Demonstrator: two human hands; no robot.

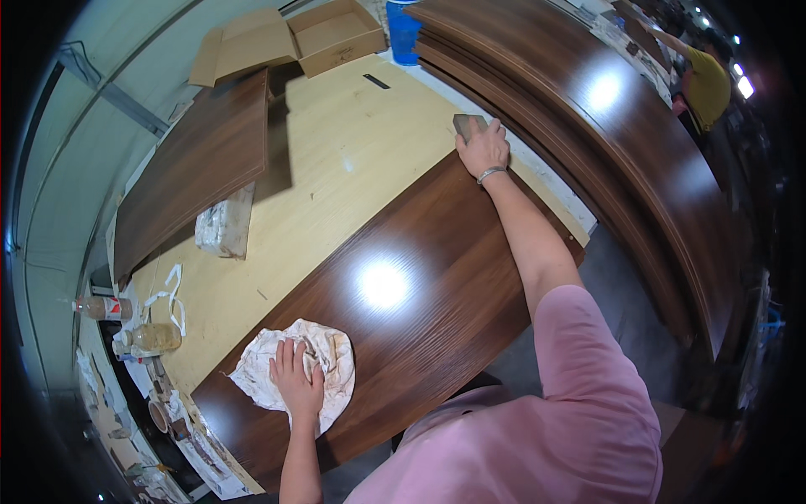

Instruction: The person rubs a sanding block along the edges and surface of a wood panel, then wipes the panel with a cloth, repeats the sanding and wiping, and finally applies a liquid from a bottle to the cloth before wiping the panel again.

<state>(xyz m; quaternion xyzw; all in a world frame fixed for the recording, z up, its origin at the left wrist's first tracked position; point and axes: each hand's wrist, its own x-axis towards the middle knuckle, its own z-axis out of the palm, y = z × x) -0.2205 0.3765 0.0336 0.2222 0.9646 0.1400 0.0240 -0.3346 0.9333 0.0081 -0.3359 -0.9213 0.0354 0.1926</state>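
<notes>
Rag [323,353] under flat left hand [295,382]; right hand [482,149] fingers grasping half-hidden sanding block [464,124].

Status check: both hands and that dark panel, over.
Left hand flat on stained white rag. Right hand gripping small grey sanding block at glossy dark-brown wood panel far edge. Nothing blocking.

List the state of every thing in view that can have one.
Left hand: flat, pressing on the stained rag.
Right hand: gripping the sanding block at the panel's far edge.
Dark wood panel: lying flat, glossy.
Cardboard box: open, looks empty.
Two bottles: lying on their sides.
</notes>
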